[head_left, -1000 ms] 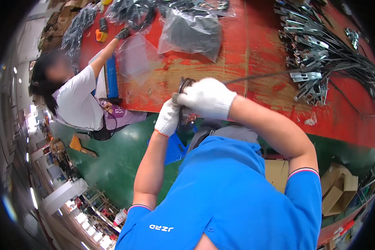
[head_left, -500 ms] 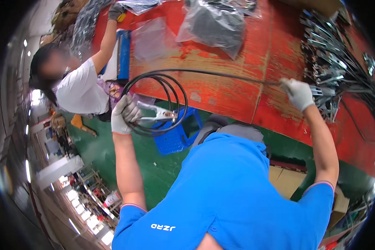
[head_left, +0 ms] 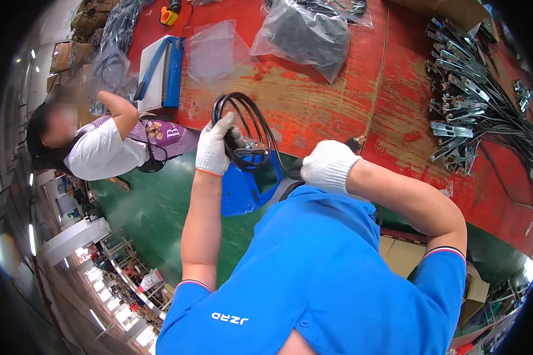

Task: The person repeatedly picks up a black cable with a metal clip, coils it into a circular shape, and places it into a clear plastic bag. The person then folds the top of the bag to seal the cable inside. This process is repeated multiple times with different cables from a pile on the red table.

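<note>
Black cable (head_left: 243, 127) coiled in loops, left hand (head_left: 214, 148) clamped on it; right hand (head_left: 328, 167) closed on its end. Clear bag (head_left: 305, 35) holds dark parts.

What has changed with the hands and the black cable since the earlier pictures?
The right hand, stretched far out to the right half a second ago, has come back in beside the left hand. The loose run of black cable is drawn in. The left hand still grips the coil above the red table.
</note>
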`<state>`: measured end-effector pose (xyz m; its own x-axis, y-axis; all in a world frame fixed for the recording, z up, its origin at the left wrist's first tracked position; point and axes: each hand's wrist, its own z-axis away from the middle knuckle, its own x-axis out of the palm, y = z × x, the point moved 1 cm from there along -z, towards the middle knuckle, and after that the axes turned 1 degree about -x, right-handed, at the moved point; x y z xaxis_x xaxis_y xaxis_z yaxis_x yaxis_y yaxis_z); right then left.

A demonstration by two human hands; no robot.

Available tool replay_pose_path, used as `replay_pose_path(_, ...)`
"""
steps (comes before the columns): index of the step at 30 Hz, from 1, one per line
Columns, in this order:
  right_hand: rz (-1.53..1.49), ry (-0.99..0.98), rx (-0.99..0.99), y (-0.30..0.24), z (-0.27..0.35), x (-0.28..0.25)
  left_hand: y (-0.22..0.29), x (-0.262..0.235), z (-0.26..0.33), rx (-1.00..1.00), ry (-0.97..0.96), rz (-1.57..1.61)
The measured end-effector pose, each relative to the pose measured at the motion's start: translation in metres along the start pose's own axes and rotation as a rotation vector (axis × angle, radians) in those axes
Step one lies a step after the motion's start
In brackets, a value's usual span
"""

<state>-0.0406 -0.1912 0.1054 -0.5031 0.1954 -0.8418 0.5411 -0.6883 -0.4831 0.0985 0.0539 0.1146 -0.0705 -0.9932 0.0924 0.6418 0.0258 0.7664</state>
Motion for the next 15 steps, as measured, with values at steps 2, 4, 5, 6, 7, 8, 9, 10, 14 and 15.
replay_pose_path(2,0.008,-0.038,-0.005,0.0,-0.006,-0.001,-0.005,0.01,0.005,-0.004,-0.024,-0.024)
replay_pose_path(4,0.017,-0.055,-0.063,0.003,-0.01,-0.002,-0.007,0.016,0.011,0.003,-0.025,-0.047)
replay_pose_path(5,0.017,-0.058,-0.087,0.003,-0.01,-0.004,-0.01,0.018,0.014,-0.001,-0.04,-0.049)
replay_pose_path(6,0.022,-0.059,-0.115,0.003,-0.013,-0.006,-0.012,0.02,0.017,-0.014,-0.053,-0.086)
replay_pose_path(7,0.011,-0.04,-0.123,0.003,-0.016,-0.009,-0.012,0.023,0.022,-0.013,-0.058,-0.129)
replay_pose_path(8,0.001,-0.023,-0.133,0.003,-0.014,-0.009,-0.014,0.027,0.026,-0.013,-0.062,-0.17)
replay_pose_path(9,0.001,0.013,-0.158,0.004,-0.016,-0.014,-0.014,0.031,0.032,-0.015,-0.105,-0.257)
replay_pose_path(10,0.0,0.092,-0.214,0.006,-0.018,-0.013,-0.014,0.034,0.039,-0.014,-0.132,-0.348)
replay_pose_path(14,0.077,0.142,-0.214,0.002,-0.024,-0.032,-0.03,0.042,0.061,-0.047,-0.214,-0.56)
replay_pose_path(15,0.038,0.177,-0.221,0.002,-0.027,-0.03,-0.045,0.041,0.063,-0.048,-0.25,-0.501)
